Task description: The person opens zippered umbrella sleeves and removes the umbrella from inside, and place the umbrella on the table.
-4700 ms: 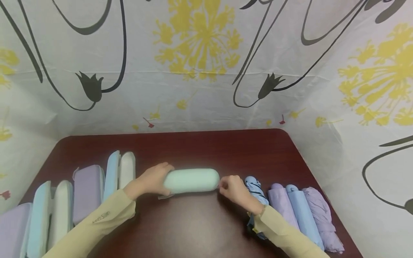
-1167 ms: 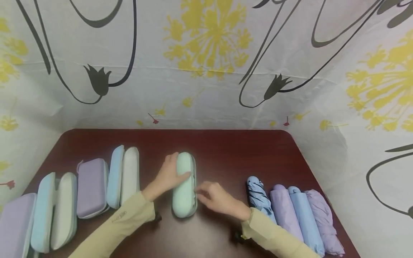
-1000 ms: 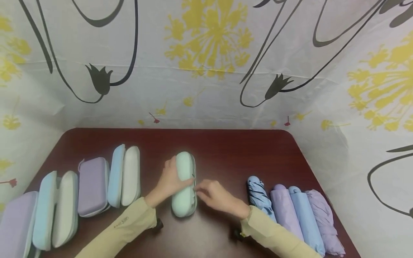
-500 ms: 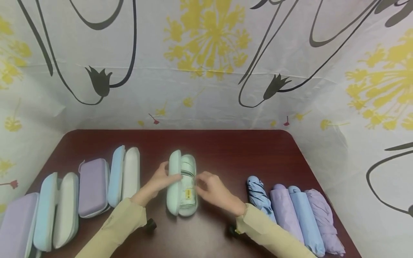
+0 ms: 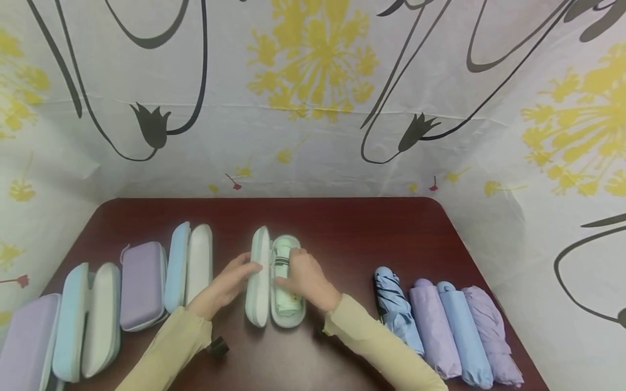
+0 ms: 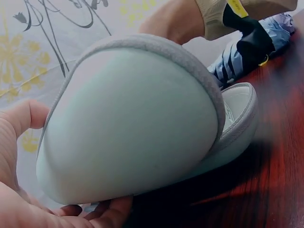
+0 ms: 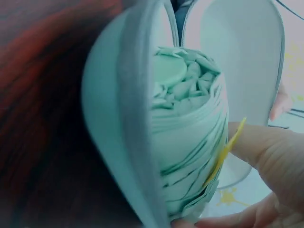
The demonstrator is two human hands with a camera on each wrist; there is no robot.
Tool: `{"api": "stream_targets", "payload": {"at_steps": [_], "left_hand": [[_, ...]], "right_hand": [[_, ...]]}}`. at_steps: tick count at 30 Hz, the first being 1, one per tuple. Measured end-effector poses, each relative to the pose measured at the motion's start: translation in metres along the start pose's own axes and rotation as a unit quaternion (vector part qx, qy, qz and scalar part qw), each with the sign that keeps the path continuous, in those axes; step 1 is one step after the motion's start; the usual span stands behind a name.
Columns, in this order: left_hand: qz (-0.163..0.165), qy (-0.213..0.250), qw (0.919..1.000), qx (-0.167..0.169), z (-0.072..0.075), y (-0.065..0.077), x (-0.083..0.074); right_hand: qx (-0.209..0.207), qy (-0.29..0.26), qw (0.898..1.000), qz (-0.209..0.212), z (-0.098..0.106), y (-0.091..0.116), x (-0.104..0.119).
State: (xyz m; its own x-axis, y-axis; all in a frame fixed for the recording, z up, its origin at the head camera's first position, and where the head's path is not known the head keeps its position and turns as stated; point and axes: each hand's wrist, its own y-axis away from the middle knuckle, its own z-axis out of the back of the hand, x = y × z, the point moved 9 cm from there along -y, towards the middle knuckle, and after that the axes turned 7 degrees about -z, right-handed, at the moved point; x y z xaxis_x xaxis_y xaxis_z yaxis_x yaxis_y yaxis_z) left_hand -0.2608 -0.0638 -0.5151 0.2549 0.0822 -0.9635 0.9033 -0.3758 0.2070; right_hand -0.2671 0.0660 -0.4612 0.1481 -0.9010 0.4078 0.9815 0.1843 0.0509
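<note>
A mint-green hard case stands unzipped in the middle of the table, its lid point(image 5: 257, 282) tilted up to the left of its base point(image 5: 288, 325). A folded mint umbrella point(image 5: 286, 307) with dark stripes and a yellow tag lies in the base. My left hand point(image 5: 226, 287) holds the lid by its edge; fingers wrap both sides of the shell point(image 6: 128, 123) in the left wrist view. My right hand point(image 5: 311, 279) reaches over the base and grips the umbrella point(image 7: 190, 137), thumb on its near side. Part of the umbrella is hidden under that hand.
To the left stand lilac cases point(image 5: 143, 282) and opened blue-and-white cases point(image 5: 176, 266) in a row. Several folded umbrellas, including a striped blue one point(image 5: 397, 309) and a lilac one point(image 5: 435, 326), lie at the right. A patterned cloth point(image 5: 313, 152) hangs behind the table's far edge point(image 5: 274, 200).
The case has turned from crossways to lengthways, and its lid has swung open leftward, exposing the umbrella. My right hand has moved from the case's side onto the umbrella.
</note>
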Motion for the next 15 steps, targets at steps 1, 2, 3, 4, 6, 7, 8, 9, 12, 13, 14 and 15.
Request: {"api": "stream_targets", "payload": {"at_steps": [1,2,3,4,6,7,8,9,12,13,14,15], "left_hand": [[-0.001,0.005,1.0000,0.004,0.000,0.000,0.001],[-0.002,0.011,0.9999,0.008,-0.001,0.000,0.001],[-0.002,0.016,0.9998,0.010,-0.002,0.000,0.001],[-0.002,0.021,0.9997,0.014,-0.002,0.000,0.001],[-0.001,0.028,0.9994,0.020,-0.004,0.000,0.001],[0.000,0.032,0.9992,0.022,-0.004,0.000,0.001],[0.001,0.033,0.9992,0.024,-0.005,0.000,0.002],[0.003,0.034,0.9992,0.022,-0.005,0.000,0.002],[0.010,0.031,0.9994,0.010,-0.005,-0.002,0.004],[0.013,0.029,0.9995,0.001,-0.004,-0.003,0.004],[0.014,0.025,0.9995,-0.009,-0.004,-0.003,0.005],[0.015,0.021,0.9995,-0.018,-0.004,-0.003,0.005]], "right_hand": [[0.002,0.000,1.000,-0.002,-0.001,-0.001,-0.001],[0.004,-0.003,1.000,-0.006,-0.002,-0.002,-0.001],[0.005,-0.006,1.000,-0.010,-0.003,-0.003,-0.002],[0.005,-0.003,1.000,-0.013,-0.003,-0.003,-0.002],[0.008,0.003,1.000,-0.030,-0.005,-0.003,-0.002],[0.009,0.008,0.999,-0.039,-0.005,-0.003,-0.002],[0.009,0.010,0.999,-0.050,-0.006,-0.003,-0.002],[0.009,0.015,0.998,-0.060,-0.007,-0.003,-0.002],[0.012,0.017,0.996,-0.085,-0.009,-0.004,-0.004],[0.013,0.006,0.996,-0.086,-0.010,-0.006,-0.006],[0.016,-0.010,0.996,-0.088,-0.011,-0.006,-0.008],[0.020,-0.031,0.996,-0.085,-0.013,-0.007,-0.011]]}}
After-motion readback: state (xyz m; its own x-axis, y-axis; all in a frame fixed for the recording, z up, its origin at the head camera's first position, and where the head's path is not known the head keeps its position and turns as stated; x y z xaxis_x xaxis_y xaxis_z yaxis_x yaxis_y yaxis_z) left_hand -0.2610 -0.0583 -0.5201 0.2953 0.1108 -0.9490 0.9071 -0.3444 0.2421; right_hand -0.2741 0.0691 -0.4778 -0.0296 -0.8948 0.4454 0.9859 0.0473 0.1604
